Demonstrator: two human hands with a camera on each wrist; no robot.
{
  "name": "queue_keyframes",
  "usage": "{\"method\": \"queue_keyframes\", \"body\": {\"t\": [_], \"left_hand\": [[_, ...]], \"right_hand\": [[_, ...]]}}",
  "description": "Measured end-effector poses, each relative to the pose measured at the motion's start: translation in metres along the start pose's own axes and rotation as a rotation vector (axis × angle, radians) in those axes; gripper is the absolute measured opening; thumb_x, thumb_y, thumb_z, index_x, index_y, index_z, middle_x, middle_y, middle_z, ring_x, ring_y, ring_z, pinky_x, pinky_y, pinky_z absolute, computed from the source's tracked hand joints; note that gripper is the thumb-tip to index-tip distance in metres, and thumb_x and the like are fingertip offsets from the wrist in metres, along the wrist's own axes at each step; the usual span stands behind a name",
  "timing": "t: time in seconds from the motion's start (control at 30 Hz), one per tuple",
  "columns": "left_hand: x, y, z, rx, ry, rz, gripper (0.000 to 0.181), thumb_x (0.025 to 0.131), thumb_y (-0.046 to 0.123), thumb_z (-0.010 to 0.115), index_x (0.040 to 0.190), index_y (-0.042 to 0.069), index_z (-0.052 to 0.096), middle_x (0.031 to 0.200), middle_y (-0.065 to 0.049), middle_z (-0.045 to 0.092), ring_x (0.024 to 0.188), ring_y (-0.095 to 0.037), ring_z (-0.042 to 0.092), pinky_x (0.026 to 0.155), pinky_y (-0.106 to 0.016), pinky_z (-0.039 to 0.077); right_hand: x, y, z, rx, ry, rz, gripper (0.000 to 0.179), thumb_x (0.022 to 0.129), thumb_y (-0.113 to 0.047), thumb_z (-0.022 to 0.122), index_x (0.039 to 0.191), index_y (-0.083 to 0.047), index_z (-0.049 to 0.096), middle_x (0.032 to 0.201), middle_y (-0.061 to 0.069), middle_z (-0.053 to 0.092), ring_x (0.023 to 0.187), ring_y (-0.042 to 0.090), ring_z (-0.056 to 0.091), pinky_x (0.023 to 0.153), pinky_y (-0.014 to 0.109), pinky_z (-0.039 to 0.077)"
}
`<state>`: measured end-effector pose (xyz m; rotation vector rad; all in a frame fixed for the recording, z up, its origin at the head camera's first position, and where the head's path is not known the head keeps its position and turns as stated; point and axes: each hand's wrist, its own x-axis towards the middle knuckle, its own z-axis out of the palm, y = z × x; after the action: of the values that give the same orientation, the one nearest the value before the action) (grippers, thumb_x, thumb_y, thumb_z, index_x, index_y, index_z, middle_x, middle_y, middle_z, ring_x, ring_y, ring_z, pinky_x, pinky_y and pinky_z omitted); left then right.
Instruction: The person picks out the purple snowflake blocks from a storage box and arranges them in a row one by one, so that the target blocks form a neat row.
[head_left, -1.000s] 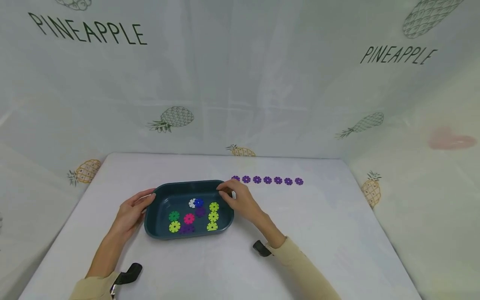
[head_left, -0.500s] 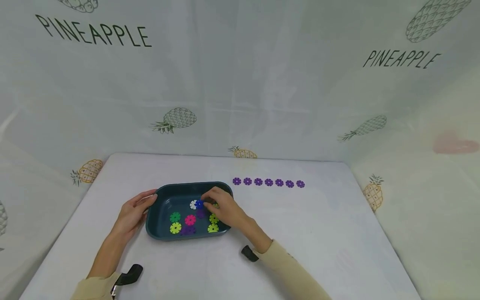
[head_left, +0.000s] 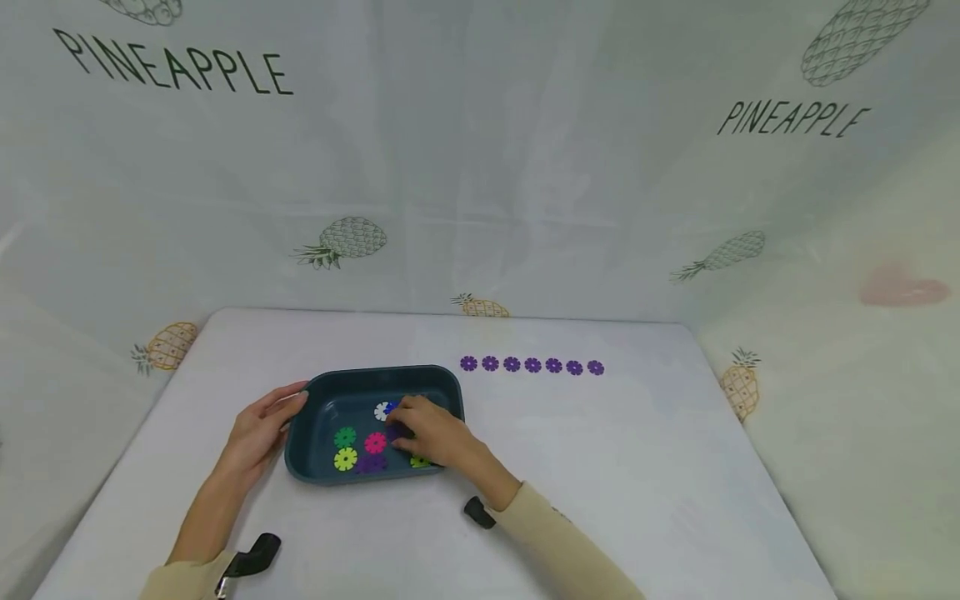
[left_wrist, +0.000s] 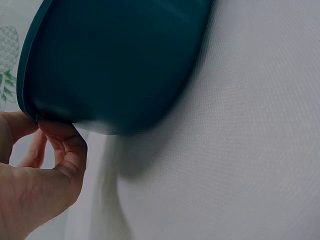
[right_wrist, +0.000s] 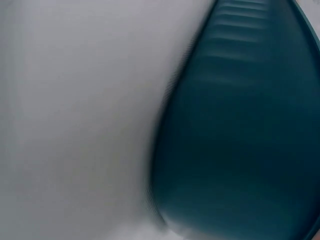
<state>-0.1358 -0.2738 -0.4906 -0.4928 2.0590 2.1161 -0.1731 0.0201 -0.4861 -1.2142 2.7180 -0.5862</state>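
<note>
A dark teal tray (head_left: 322, 408) sits toward the table's left half. My left hand (head_left: 258, 432) pinches its left rim, thumb and fingers on either side of the edge, as the left wrist view shows of the tray wall (left_wrist: 115, 65). My right hand (head_left: 435, 429) reaches into the tray, thumb and fingertips around a purple flower-shaped disc (head_left: 395, 432); whether they grip it is hidden. Beside it lie a white disc (head_left: 381, 412), a pink disc (head_left: 375, 442), a green disc (head_left: 345, 437) and a yellow disc (head_left: 346, 459). My right hand covers most of the other yellow discs.
Behind the tray and to its right, several purple discs (head_left: 532, 365) form a straight row on the white table (head_left: 600, 467). A pineapple-print curtain (head_left: 480, 167) hangs along the back and sides. The right wrist view shows the tray's outer wall (right_wrist: 230, 140), blurred.
My right hand has moved from the tray's right rim leftward and down into it, over the discs. My left hand stays at the left rim. The purple row has not changed.
</note>
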Motion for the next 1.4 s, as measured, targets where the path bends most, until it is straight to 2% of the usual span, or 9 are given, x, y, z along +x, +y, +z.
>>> {"method": "queue_keyframes", "body": {"t": [0.17,0.33,0.5,0.7,1.07,1.2,1.4], "left_hand": [[-0.001,0.0,-0.002,-0.025,-0.005,0.001,0.04,0.096,0.041,0.073,0.133,0.025,0.066,0.103,0.02,0.07,0.091,0.0,0.062,0.07,-0.018,0.05],[0.0,-0.002,-0.003,-0.024,-0.002,-0.022,0.042,0.096,0.041,0.073,0.134,0.025,0.064,0.103,0.02,0.069,0.091,0.001,0.061,0.069,-0.017,0.049],[0.002,-0.002,-0.004,-0.028,-0.006,-0.025,0.047,0.096,0.04,0.073,0.139,0.023,0.062,0.104,0.021,0.07,0.09,0.001,0.061,0.068,-0.017,0.05],[0.001,0.0,-0.005,-0.025,-0.017,-0.022,0.045,0.097,0.04,0.073,0.137,0.023,0.062,0.104,0.021,0.069,0.092,0.002,0.061,0.07,-0.017,0.05],[0.001,0.0,-0.007,-0.034,-0.022,-0.006,0.037,0.096,0.039,0.073,0.13,0.027,0.067,0.104,0.02,0.07,0.091,0.0,0.06,0.07,-0.017,0.05],[0.0,0.0,-0.006,-0.048,-0.02,-0.001,0.034,0.096,0.039,0.074,0.127,0.028,0.068,0.104,0.019,0.07,0.091,0.0,0.061,0.07,-0.017,0.05],[0.0,0.001,-0.003,-0.03,-0.028,0.011,0.044,0.096,0.039,0.073,0.135,0.021,0.063,0.105,0.019,0.07,0.093,0.0,0.062,0.072,-0.017,0.051]], "right_hand": [[0.0,-0.003,0.0,-0.026,-0.004,0.018,0.026,0.098,-0.019,0.073,0.123,-0.014,0.072,0.114,0.0,0.066,0.106,0.01,0.059,0.095,0.019,0.047],[-0.002,-0.003,0.0,-0.009,0.028,-0.023,0.025,0.097,-0.014,0.073,0.122,-0.012,0.072,0.109,0.0,0.063,0.098,0.008,0.058,0.088,0.015,0.047],[-0.003,-0.003,-0.001,0.078,0.129,-0.062,0.017,0.099,-0.004,0.069,0.115,-0.008,0.073,0.107,0.002,0.062,0.098,0.009,0.061,0.089,0.015,0.048],[-0.003,-0.002,0.001,0.107,0.225,-0.07,0.015,0.1,-0.002,0.065,0.113,-0.006,0.074,0.106,0.004,0.063,0.097,0.011,0.062,0.09,0.014,0.047],[-0.002,0.001,0.004,0.193,0.488,-0.137,0.016,0.097,0.004,0.067,0.111,-0.002,0.073,0.107,0.006,0.063,0.097,0.015,0.062,0.084,0.016,0.05],[-0.001,0.003,0.003,0.3,0.563,-0.139,0.014,0.097,0.002,0.068,0.111,-0.001,0.072,0.106,0.008,0.063,0.096,0.017,0.064,0.085,0.018,0.053],[-0.002,0.01,0.0,0.561,0.695,-0.049,0.019,0.095,-0.001,0.071,0.114,-0.003,0.071,0.106,0.01,0.064,0.098,0.025,0.066,0.087,0.029,0.057]]}}
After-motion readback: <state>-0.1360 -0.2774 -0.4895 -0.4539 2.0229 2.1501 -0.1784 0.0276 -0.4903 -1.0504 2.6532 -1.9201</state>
